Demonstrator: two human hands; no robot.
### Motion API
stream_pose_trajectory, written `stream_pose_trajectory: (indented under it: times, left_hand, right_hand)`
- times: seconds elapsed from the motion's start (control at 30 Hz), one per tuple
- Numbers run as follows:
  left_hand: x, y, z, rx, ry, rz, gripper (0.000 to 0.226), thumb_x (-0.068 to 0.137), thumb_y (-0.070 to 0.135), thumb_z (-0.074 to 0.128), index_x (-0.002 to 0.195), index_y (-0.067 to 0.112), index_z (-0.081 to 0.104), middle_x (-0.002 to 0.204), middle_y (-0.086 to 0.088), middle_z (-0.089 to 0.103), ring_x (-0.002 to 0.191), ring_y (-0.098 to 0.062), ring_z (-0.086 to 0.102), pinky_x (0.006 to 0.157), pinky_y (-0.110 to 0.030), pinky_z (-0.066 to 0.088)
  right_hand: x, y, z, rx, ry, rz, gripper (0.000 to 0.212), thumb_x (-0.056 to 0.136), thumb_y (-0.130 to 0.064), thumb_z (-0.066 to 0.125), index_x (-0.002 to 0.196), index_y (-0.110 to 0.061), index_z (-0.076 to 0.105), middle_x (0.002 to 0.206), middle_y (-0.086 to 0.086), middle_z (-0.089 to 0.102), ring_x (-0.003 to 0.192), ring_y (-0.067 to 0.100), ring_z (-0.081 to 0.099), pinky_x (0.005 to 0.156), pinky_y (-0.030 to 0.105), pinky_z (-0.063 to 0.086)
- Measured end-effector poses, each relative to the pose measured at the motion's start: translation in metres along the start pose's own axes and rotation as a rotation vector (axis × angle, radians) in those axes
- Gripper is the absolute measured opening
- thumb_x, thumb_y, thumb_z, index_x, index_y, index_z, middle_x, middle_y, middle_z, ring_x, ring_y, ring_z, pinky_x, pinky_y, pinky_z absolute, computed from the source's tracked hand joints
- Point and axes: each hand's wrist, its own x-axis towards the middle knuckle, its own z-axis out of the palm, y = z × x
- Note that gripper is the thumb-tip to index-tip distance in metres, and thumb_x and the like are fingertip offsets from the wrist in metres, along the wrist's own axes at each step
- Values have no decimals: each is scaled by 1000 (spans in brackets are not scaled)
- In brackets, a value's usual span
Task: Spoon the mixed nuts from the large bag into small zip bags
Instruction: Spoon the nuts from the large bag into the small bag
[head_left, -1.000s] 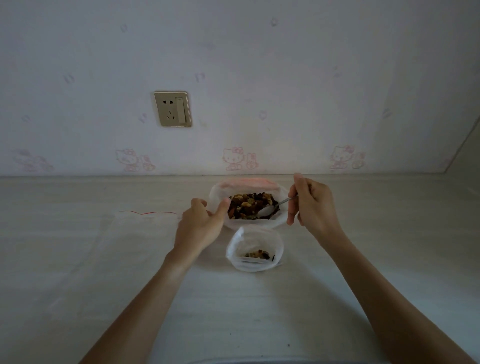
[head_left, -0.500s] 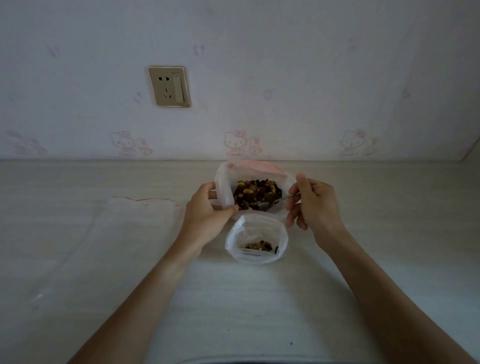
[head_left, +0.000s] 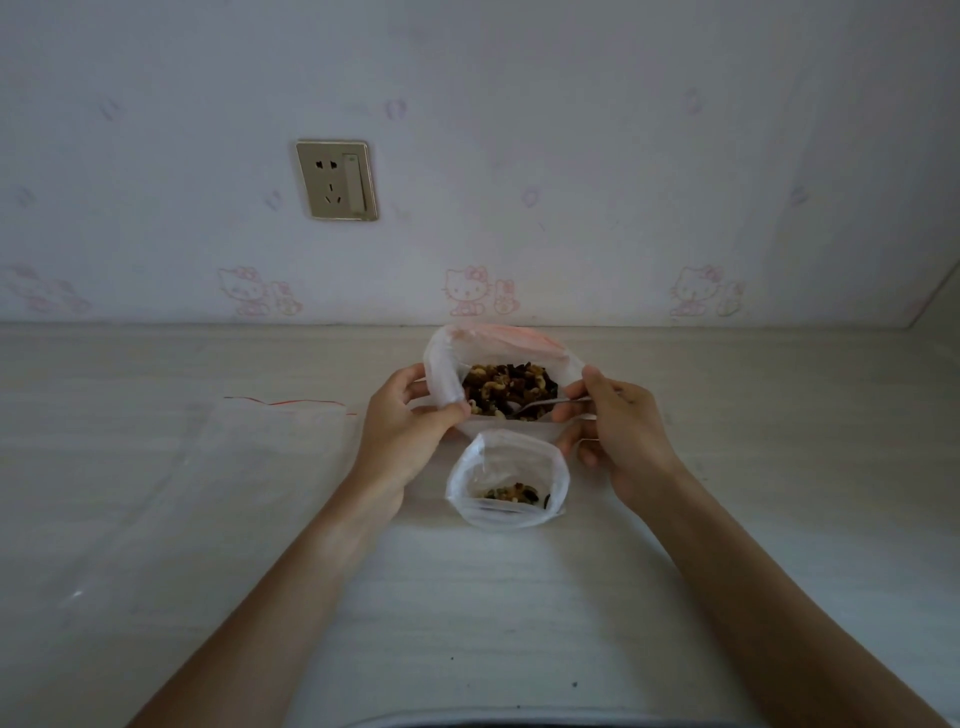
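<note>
**Spoon in the large bag, small bag standing in front**

We see the large bag (head_left: 447, 364) of mixed nuts (head_left: 506, 384) standing open on the pale table (head_left: 519, 597), close to the wall. Its mouth faces us, and the nuts fill the lower part of the opening. Just in front of it, nearer to us, the small zip bag (head_left: 506, 475) stands upright and open, with a thin layer of nuts at its bottom. The two bags stand very close; we cannot tell whether they touch.

Our left hand (head_left: 408, 426) pinches the left rim of the large bag between thumb and fingers, holding the mouth open. Our right hand (head_left: 615, 431) holds the handle of a metal spoon (head_left: 540, 406), with fingers curled round it; the bowl of the spoon is down among the nuts at the near right side of the opening.

To the left, a flat clear plastic bag (head_left: 208, 493) with a red line along its top edge lies on the table. On the wall behind are a socket plate (head_left: 336, 179) and faint pink cartoon cat prints (head_left: 467, 291).
</note>
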Motion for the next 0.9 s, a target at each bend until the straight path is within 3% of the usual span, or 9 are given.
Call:
stream_pose_trajectory:
  times: [0.03,0.1,0.3,0.4,0.5,0.6,0.73,0.9]
  left_hand:
    - [0,1,0,-15,3,-8,58,80,17,87,132,28,63,117,11,72,98,-6,74,93,-35,61]
    - [0,2,1,-40,9,-14,52,81,18,86,127,31,65,115,10,74,101,-10,74,97,-42,59]
    - [0,2,-2,-73,16,-14,46,87,24,82,130,26,64,114,4,75,92,-11,77,85,-37,64]
    - [-2,2,-7,65,51,-8,48,89,38,80,131,26,62,113,8,72,89,-14,76,85,-40,64]
    - [-7,2,-12,279,123,21,55,88,53,74,131,25,56,109,13,65,93,-6,67,77,-27,54]
    - [-16,5,-16,348,126,67,42,90,52,73,118,24,57,100,10,65,89,-3,63,69,-19,44]
    - [-32,10,-18,373,-28,139,23,91,51,70,95,28,70,86,12,72,78,-3,68,68,-14,46]
    - [-52,4,-16,464,-166,171,23,91,56,68,91,33,74,87,26,72,79,6,67,63,-11,50]
  right_hand:
    - [0,0,-1,20,-2,9,37,110,-31,44,91,-5,62,65,10,70,40,21,58,33,24,31]
    - [0,0,-1,50,-6,18,37,110,-32,45,92,-5,62,65,10,70,41,21,59,32,24,31]
    - [-1,0,-2,67,2,11,38,109,-35,45,93,-5,62,69,11,71,42,22,59,34,25,32]
    - [-3,-1,-1,58,3,-12,39,109,-37,45,93,-6,62,72,12,71,44,23,59,34,26,32]
    - [-7,-6,-5,61,-3,-45,39,109,-37,46,91,-7,62,72,12,70,44,24,58,35,26,32]
    - [-13,-15,-11,58,-28,-79,40,109,-37,46,91,-6,63,73,13,69,45,25,58,35,25,32]
    - [-25,-26,-21,65,-64,-125,39,108,-39,48,88,-8,63,73,14,67,45,27,58,36,24,31]
    - [-50,-37,-36,69,-132,-165,43,106,-40,51,71,-20,67,71,13,65,45,28,58,35,24,32]
